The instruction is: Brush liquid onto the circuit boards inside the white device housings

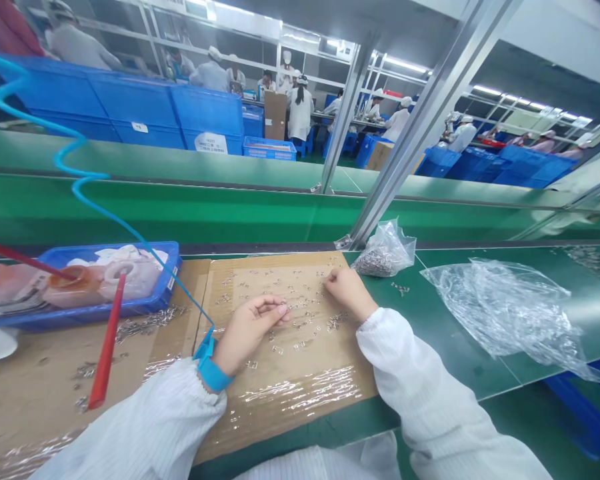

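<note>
My left hand (pixel 250 327) is over the middle of a flat cardboard sheet (pixel 260 417), its thumb and forefinger pinched together. Whatever is at those fingertips is too small to make out. A blue strap (pixel 211 370) goes round that wrist. Farther right, my right hand (pixel 349 292) has its fingers curled together at the sheet's far right edge; their tips are partly hidden. Small shiny metal pieces (pixel 300 345) lie scattered over the cardboard around both hands. Nearer than my right hand is a small heap of metal pieces (pixel 336 321).
A blue coiled cord (pixel 130 228) runs to the wrist strap. On the left are a blue tray (pixel 145 305) with tape rolls and a red stick (pixel 107 347). To the right lie a filled bag (pixel 383 250) and a large clear bag (pixel 510 313). A metal post (pixel 410 127) rises behind.
</note>
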{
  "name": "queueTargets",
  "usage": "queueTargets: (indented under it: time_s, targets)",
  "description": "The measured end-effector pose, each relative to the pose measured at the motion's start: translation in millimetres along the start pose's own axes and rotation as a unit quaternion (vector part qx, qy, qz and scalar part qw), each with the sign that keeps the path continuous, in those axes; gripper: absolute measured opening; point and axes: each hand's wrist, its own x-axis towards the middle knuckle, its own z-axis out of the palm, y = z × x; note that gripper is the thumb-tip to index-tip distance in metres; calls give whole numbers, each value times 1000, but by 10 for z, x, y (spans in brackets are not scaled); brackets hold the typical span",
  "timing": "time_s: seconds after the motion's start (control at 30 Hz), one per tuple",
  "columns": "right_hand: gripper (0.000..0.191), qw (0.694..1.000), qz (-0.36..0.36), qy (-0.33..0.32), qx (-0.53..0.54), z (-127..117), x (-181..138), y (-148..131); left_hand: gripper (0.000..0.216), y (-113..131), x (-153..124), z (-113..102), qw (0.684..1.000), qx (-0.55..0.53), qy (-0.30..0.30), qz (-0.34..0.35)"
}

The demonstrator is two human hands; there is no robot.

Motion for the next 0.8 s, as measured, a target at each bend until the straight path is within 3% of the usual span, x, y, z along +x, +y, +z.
queueTargets:
  time_s: [0.13,0.23,0.33,0.4,0.67,0.8]
  targets:
    - [14,998,-44,40,11,-80,-88,-76,30,9,-6,1,999,14,22,31]
    - [9,987,-145,45,52,-136,-286,-253,30,30,-19,11,998,27,33,44]
    - [15,935,-308,0,177,-125,-495,-430,30,62,-37,29,999,24,24,35]
    - [16,901,-359,-20,241,-98,-582,-500,30,81,-48,40,999,22,17,32]
    - [8,920,-310,-33,237,-94,-541,-445,31,60,-32,9,998,45,11,35]
    - [8,925,-355,12,135,-7,-428,-354,34,27,19,-43,995,69,45,50]
